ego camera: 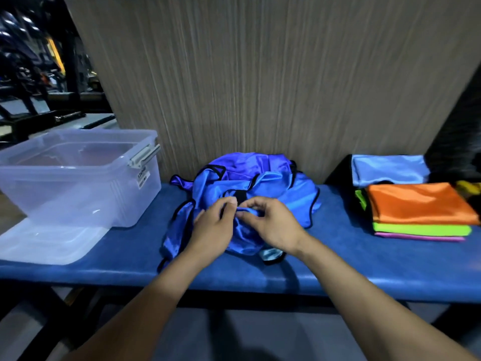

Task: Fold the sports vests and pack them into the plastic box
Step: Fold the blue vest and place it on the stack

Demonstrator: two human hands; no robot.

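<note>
A crumpled blue sports vest [270, 186] with black trim lies in a heap in the middle of the blue padded bench [364, 256]. My left hand [213, 225] and my right hand [270, 225] sit side by side on its near part, each pinching a fold of the blue cloth between thumb and fingers. The clear plastic box [65, 178] stands open on the bench at the left and looks to hold nothing. On the right lies a stack of folded vests [419, 204]: orange on top, green and pink under it, a light blue one [387, 169] behind.
The box's clear lid [41, 243] lies flat on the bench in front of the box. A wood-grain wall panel [260, 87] rises right behind the bench. Dark gym equipment [33, 82] fills the far left. The floor lies below the bench's front edge.
</note>
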